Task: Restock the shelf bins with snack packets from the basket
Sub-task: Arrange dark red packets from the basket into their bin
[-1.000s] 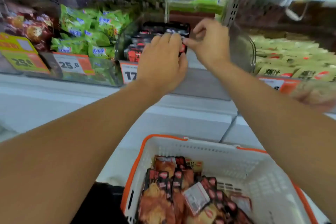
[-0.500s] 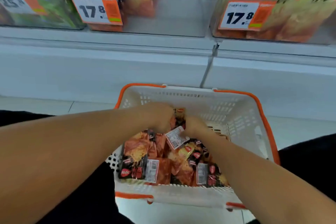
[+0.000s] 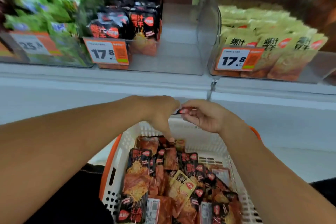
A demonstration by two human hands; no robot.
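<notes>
Shop shelf up top with the half-empty middle bin point(image 3: 174, 56) straight above both hands, left hand point(image 3: 160, 112) and right hand point(image 3: 205, 116) both pinching a black snack packet point(image 3: 183, 111) edge-on over the basket point(image 3: 200, 132).

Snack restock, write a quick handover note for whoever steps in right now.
Left hand: above the basket's far edge, fingers curled round the end of a black packet.
Right hand: pinches the other end of that same packet.
Basket: below the hands, holds many red and black packets plus one yellow packet.
Middle bin: black packets stacked on its left side only; right side bare.
Right bin: full of yellow packets.
Left to do: place the held packet in the middle bin, then keep moving packets from the basket.
</notes>
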